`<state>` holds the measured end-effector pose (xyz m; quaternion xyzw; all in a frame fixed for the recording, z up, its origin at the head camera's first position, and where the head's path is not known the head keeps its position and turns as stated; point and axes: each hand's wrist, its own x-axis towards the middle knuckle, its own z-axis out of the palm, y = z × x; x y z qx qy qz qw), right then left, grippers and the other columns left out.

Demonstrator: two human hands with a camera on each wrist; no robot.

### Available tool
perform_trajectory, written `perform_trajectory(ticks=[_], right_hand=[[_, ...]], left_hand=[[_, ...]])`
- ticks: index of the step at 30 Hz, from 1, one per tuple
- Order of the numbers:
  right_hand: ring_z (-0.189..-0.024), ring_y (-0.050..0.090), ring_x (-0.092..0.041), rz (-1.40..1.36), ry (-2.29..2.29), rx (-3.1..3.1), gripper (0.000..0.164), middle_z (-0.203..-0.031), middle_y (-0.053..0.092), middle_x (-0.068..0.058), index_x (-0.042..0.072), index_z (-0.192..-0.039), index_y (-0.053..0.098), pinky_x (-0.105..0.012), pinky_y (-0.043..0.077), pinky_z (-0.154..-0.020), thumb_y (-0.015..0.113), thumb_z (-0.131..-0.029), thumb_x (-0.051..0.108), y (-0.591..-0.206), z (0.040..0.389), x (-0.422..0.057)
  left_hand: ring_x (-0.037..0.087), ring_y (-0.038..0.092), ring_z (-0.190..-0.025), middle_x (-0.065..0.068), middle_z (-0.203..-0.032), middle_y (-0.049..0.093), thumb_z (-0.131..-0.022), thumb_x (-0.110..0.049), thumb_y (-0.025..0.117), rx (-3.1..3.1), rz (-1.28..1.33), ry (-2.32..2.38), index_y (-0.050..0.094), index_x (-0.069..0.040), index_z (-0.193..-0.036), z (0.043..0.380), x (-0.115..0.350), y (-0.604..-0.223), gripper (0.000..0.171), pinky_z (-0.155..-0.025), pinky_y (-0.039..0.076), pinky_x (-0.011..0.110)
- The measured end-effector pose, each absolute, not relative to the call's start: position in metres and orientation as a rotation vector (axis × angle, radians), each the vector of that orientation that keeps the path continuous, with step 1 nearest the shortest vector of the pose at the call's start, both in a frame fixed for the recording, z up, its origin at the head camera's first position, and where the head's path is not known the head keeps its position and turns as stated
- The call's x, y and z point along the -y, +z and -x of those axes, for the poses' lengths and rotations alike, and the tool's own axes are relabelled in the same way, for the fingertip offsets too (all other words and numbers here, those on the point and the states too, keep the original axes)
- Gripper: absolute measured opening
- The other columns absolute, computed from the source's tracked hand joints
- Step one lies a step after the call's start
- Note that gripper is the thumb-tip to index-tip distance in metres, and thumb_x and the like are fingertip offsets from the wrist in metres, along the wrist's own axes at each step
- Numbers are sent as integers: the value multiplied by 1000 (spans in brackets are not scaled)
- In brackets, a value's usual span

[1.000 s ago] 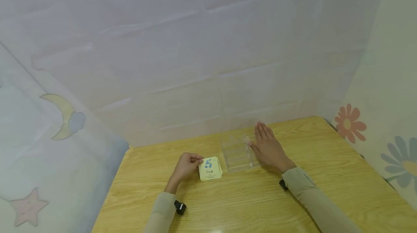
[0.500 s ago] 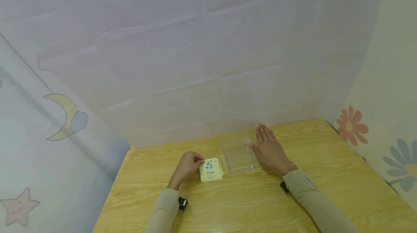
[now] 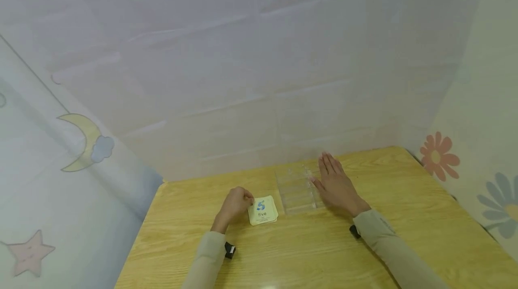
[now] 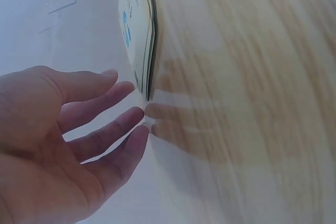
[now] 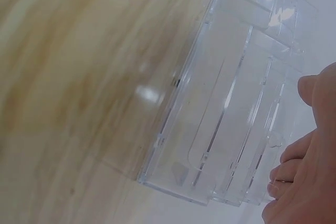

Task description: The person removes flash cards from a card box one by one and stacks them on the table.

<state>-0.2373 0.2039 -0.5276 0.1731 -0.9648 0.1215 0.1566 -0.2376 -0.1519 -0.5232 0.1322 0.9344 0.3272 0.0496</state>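
Observation:
A small stack of square number cards (image 3: 263, 211), the top one printed with a blue 5 and the word "five", lies on the wooden table. My left hand (image 3: 236, 203) is at its upper left corner. In the left wrist view the thumb (image 4: 89, 85) is lifted off the cards (image 4: 137, 30), and the loosely bent fingers have their tips right by the stack's edge. Right of the cards stands a clear plastic compartment holder (image 3: 297, 192). My right hand (image 3: 337, 188) lies along its right side with fingers straight; the right wrist view shows stepped clear dividers (image 5: 226, 108) beside the fingers.
The wooden table (image 3: 283, 253) ends at the back against a pale fabric backdrop (image 3: 226, 77). Decorated side walls carry a moon on the left and flowers on the right. Both wrists wear small black devices (image 3: 229, 250).
My left thumb has come off the top card's corner, and the left hand's grip on the cards has loosened. The right hand stays at the clear holder's side.

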Motion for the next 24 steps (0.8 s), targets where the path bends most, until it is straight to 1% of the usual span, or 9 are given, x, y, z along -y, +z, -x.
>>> perform_trajectory(ticks=[3,6,10,13,17,21,24], right_hand=[[-160,20,-49,-493,346,2743,77,-169,22,-36,-16,-160,23,-64,20,-131,52,-111,36,-529,236,-204],[-160,21,-50,-499,365,2725,77,-169,22,-37,-17,-159,24,-64,20,-131,53,-111,36,-529,236,-203],[-159,22,-51,-505,377,2711,76,-168,23,-37,-17,-158,27,-64,22,-130,53,-110,36,-530,235,-203],[-159,24,-51,-502,368,2702,76,-168,25,-37,-17,-158,29,-64,24,-129,55,-110,37,-530,233,-204],[-159,23,-51,-493,380,2708,77,-168,25,-36,-17,-158,27,-64,23,-130,56,-109,35,-530,231,-206],[-159,23,-50,-487,393,2717,77,-168,25,-36,-16,-159,26,-65,21,-130,56,-110,35,-529,233,-206],[-159,24,-50,-485,404,2719,77,-168,25,-36,-16,-158,27,-64,21,-131,55,-110,36,-527,234,-205]], left_hand=[[37,72,-113,20,-119,77,-102,-9,65,-2843,-401,1005,79,3,-114,235,153,-520,22,-90,64,49],[39,70,-120,20,-125,75,-105,-12,62,-2844,-369,1019,75,3,-122,233,155,-518,26,-96,62,54],[39,66,-128,18,-132,73,-109,-24,58,-2842,-326,1030,73,-1,-129,231,155,-515,34,-103,58,57],[38,66,-129,19,-136,71,-111,-31,55,-2845,-363,1034,72,-1,-131,228,153,-510,40,-106,56,59],[40,65,-125,24,-139,68,-112,-32,52,-2844,-448,1047,70,3,-132,223,153,-502,44,-107,53,62],[45,59,-136,25,-141,65,-113,-32,50,-2865,-467,1032,69,3,-133,219,156,-497,45,-112,50,64],[46,57,-136,25,-140,64,-113,-32,50,-2903,-485,1012,69,2,-133,219,159,-496,44,-112,49,64]])
